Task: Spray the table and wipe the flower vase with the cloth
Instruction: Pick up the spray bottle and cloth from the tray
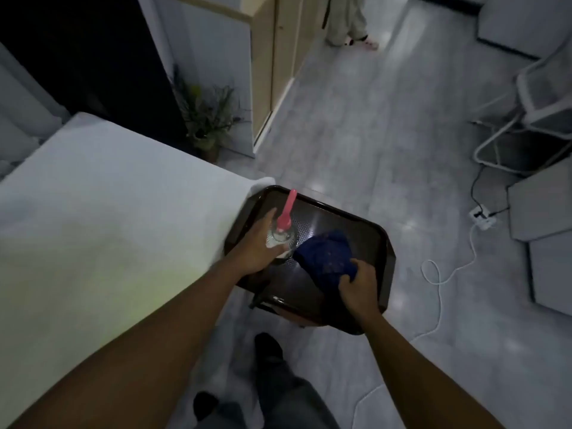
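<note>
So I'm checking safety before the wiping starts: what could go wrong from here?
The dark tray seems to overhang whatever supports it, so pressing on it may tip it. The clear spray bottle in the left hand could knock over. The right hand grips the blue cloth; a white cable trails nearby, a trip hazard.
</note>
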`<state>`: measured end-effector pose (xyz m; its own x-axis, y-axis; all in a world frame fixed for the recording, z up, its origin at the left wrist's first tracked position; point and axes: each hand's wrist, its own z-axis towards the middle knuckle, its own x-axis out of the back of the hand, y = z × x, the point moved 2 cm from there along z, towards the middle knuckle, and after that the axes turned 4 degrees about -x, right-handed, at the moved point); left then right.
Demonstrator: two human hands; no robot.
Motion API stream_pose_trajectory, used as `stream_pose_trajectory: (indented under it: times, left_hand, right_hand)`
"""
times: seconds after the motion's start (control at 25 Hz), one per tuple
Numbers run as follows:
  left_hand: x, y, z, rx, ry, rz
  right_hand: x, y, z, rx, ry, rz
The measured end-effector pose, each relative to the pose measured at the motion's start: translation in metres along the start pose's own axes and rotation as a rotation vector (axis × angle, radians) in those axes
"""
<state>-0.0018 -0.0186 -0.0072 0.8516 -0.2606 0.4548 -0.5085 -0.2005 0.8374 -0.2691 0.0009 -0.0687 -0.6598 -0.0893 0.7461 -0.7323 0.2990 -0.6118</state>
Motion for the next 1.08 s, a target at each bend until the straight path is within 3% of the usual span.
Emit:
stream_pose_trajectory:
  times: [0.24,0.4,0.64,0.92,1.08]
  left_hand:
    - [-0.012,0.001,0.032,-0.144,0.024,-0.142]
    - [-0.014,0.0,0.04,-0.149,-0.017,-0.166]
    - [-0.019,-0.007,0.046,-0.167,0.03,-0.158]
    - [-0.023,-0.002,0.027,-0.152,0.225,-0.164]
    - [0.0,0.002,0.005,-0.093,0.521,-0.164]
  right_hand:
    - [-0.026,0.05,0.066,-0.066,-0.087,-0.099]
    - [-0.013,0.004,0.065,-0.176,-0.188,0.028]
    - [-0.02,-0.01,0.067,-0.267,-0.321,0.0]
    - [-0.008,-0.026,0.066,-0.184,-0.42,0.132]
    - [-0.002,-0.035,0.072,-0.365,-0.522,0.274]
